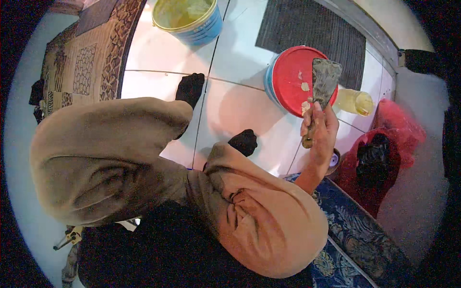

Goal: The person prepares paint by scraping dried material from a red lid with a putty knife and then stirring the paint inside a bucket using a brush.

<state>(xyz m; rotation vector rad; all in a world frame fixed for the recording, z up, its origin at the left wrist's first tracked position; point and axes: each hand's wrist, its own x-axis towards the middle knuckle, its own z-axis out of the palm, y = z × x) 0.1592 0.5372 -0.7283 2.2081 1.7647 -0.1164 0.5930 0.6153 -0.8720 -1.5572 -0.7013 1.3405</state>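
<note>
Head view: on my remote feed, the clock face is centred on the frame, with 12 at the upper edge. The right hand (pixel 322 127), near 3 o'clock, grips the handle of a scraper (pixel 325 79), fingers wrapped around it. The scraper's wide, smeared grey blade points toward 1 o'clock from the hand and overlaps the red lid (pixel 288 72) in my line of sight; I cannot determine whether the two touch. The lid, marked with pale patches, closes a blue bucket (pixel 269 86) between 1 and 2 o'clock. The left hand is out of frame, so I cannot tell its state. A yellowish container (pixel 356 102) stands just beside the lidded bucket, toward 2 o'clock. A dark ribbed mat (pixel 307 24) lies at 1 o'clock on the white tiled floor (pixel 240 38). An open blue pail (pixel 201 32), yellowish inside, is located between 11 and 12 o'clock. A patterned rug (pixel 86 62) occupies 10 o'clock. At 3 o'clock, outboard of the hand, I register a red plastic bag (pixel 396 125); at 4 o'clock, dark blue patterned fabric (pixel 355 225).
</note>
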